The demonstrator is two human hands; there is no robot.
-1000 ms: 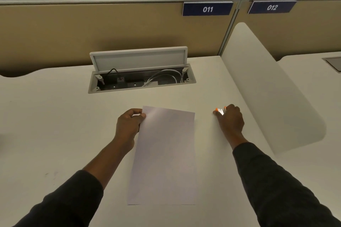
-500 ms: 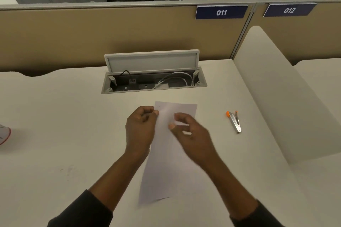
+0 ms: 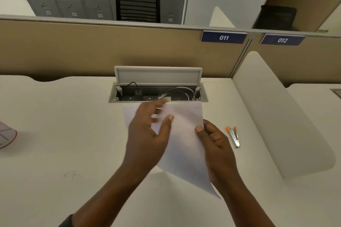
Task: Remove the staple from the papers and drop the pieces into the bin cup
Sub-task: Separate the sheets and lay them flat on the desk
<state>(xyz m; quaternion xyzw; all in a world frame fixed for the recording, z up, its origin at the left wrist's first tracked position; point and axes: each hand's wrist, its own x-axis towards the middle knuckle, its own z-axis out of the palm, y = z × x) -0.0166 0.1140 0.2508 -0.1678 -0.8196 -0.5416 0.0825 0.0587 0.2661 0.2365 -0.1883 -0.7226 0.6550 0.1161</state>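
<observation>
Papers (image 3: 182, 134) lifted mid-tabletop, right hand (image 3: 215, 145) pinching their right edge, left hand (image 3: 147, 134) open, blurred; staple remover (image 3: 233, 136) idle toward right edge; staple unseen, removal judged pending.

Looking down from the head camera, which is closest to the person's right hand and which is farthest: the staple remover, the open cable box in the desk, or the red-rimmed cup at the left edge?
From the right hand:
1. Staple remover, just to its right on the desk.
2. Cable box, ahead, toward the partition.
3. Red-rimmed cup, far across at the left edge.
</observation>
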